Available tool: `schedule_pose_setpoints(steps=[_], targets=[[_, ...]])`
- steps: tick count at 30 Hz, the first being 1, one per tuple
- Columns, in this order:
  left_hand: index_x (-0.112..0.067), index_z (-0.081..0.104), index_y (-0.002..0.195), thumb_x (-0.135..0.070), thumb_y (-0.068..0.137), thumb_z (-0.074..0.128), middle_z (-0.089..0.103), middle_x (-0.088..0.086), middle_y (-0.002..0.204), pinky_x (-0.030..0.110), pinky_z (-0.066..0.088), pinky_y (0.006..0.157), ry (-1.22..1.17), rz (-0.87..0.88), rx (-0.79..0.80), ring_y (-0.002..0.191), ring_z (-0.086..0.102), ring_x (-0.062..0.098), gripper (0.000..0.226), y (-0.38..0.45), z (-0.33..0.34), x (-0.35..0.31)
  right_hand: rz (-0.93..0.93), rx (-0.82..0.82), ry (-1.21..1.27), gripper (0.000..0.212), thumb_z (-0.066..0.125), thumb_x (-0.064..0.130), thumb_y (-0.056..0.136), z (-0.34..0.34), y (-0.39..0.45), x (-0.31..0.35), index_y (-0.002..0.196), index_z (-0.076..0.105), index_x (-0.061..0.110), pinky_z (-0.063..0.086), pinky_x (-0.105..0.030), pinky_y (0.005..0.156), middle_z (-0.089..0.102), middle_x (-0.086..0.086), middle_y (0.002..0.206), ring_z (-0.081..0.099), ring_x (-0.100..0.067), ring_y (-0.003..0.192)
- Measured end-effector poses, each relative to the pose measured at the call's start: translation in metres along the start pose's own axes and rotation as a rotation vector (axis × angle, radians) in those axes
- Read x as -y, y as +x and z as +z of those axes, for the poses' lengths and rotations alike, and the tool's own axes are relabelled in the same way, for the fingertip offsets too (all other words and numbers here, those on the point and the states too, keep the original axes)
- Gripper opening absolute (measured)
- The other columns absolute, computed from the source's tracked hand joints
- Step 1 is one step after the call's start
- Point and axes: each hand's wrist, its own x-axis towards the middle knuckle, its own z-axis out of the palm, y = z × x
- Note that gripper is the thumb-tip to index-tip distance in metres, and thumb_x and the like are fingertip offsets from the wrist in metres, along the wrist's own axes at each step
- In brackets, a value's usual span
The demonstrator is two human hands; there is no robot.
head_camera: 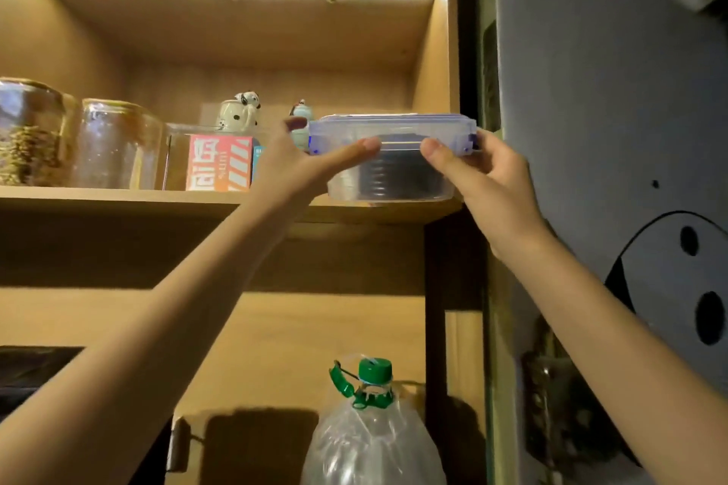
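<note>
A clear plastic food container (394, 173) with a blue-trimmed clip lid sits at the right end of a lit wooden shelf (118, 198), its base at the shelf's front edge. Something dark shows through its wall. My left hand (303, 165) holds its left side, thumb across the front wall and a finger behind the lid's corner. My right hand (480, 177) grips the right end, thumb on the front and fingers round the blue side clip.
Left of the container stand two glass jars (118, 146), a red and white box (218, 163) in a clear bin, and small ceramic figurines (242, 112). Below, a plastic bottle with a green cap (374, 370). A grey panel (591, 110) rises on the right.
</note>
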Motion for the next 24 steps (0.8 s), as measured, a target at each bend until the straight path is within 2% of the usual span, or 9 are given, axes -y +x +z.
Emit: schedule_pose_setpoints(steps=[3,5,7,11,14,17,21,23,24], targets=[[-0.021,0.043,0.103,-0.043,0.066,0.077,0.061,0.008,0.107,0.044,0.056,0.085,-0.006,0.010,0.000,0.101,0.063,0.027,0.055,0.031,0.015,0.012,0.034,-0.022,-0.005,0.058,0.065,0.039,0.080,0.004,0.031,-0.015,0.130,0.046,0.017,0.050,-0.004,0.060,0.057,0.001,0.119,0.056,-0.005,0.092],[-0.023,0.040,0.104,-0.049,0.057,0.078,0.061,0.008,0.108,0.048,0.056,0.085,-0.028,-0.034,-0.004,0.099,0.064,0.027,0.065,0.047,0.024,0.022,0.073,-0.026,0.009,0.054,0.065,0.036,0.081,0.007,0.046,-0.025,0.128,0.047,0.015,0.046,0.001,0.051,0.055,0.001,0.111,0.053,-0.003,0.082],[-0.024,0.038,0.109,-0.052,0.049,0.074,0.059,0.008,0.114,0.046,0.057,0.084,-0.045,-0.076,-0.005,0.100,0.064,0.026,0.076,0.061,0.031,0.032,0.108,-0.026,0.017,0.051,0.065,0.036,0.081,0.008,0.059,-0.037,0.124,0.048,0.015,0.047,-0.003,0.050,0.055,0.003,0.104,0.052,-0.002,0.078],[-0.018,0.041,0.120,-0.056,0.046,0.075,0.058,0.010,0.121,0.046,0.057,0.084,-0.032,-0.109,0.012,0.103,0.063,0.026,0.091,0.083,0.043,0.052,0.137,-0.047,-0.023,0.047,0.065,0.039,0.081,0.011,0.077,-0.058,0.118,0.051,0.014,0.045,-0.014,0.060,0.056,0.001,0.102,0.053,-0.006,0.080],[-0.015,0.042,0.120,-0.053,0.057,0.078,0.058,0.009,0.119,0.044,0.058,0.081,0.005,-0.110,0.012,0.102,0.063,0.025,0.082,0.097,0.052,0.066,0.189,-0.060,-0.035,0.044,0.067,0.042,0.078,0.014,0.090,-0.075,0.111,0.052,0.016,0.055,-0.029,0.078,0.059,-0.006,0.110,0.057,-0.017,0.098],[-0.013,0.046,0.117,-0.057,0.057,0.076,0.061,0.010,0.115,0.045,0.057,0.084,0.026,-0.098,0.021,0.101,0.063,0.025,0.081,0.112,0.059,0.077,0.211,-0.099,-0.067,0.042,0.068,0.046,0.075,0.016,0.100,-0.090,0.101,0.051,0.018,0.055,-0.039,0.086,0.061,-0.007,0.108,0.059,-0.021,0.098],[-0.011,0.054,0.112,-0.073,0.041,0.072,0.067,0.012,0.108,0.045,0.057,0.085,0.129,-0.132,0.087,0.097,0.066,0.023,0.097,0.130,0.068,0.088,0.215,-0.164,-0.119,0.056,0.067,0.044,0.078,0.020,0.110,-0.106,0.117,0.045,0.011,0.050,-0.026,0.068,0.052,-0.003,0.105,0.052,-0.016,0.091],[-0.007,0.056,0.109,-0.071,0.047,0.070,0.067,0.012,0.103,0.043,0.057,0.083,0.176,-0.160,0.102,0.094,0.066,0.023,0.091,0.134,0.071,0.090,0.207,-0.177,-0.159,0.056,0.066,0.042,0.079,0.024,0.114,-0.111,0.117,0.043,0.008,0.043,-0.020,0.057,0.050,-0.004,0.106,0.050,-0.016,0.089],[-0.005,0.058,0.103,-0.067,0.056,0.069,0.066,0.011,0.097,0.037,0.057,0.077,0.209,-0.158,0.102,0.089,0.064,0.021,0.079,0.136,0.073,0.091,0.191,-0.187,-0.218,0.055,0.065,0.042,0.080,0.026,0.116,-0.114,0.116,0.044,0.006,0.039,-0.018,0.053,0.051,-0.006,0.106,0.050,-0.016,0.089]])
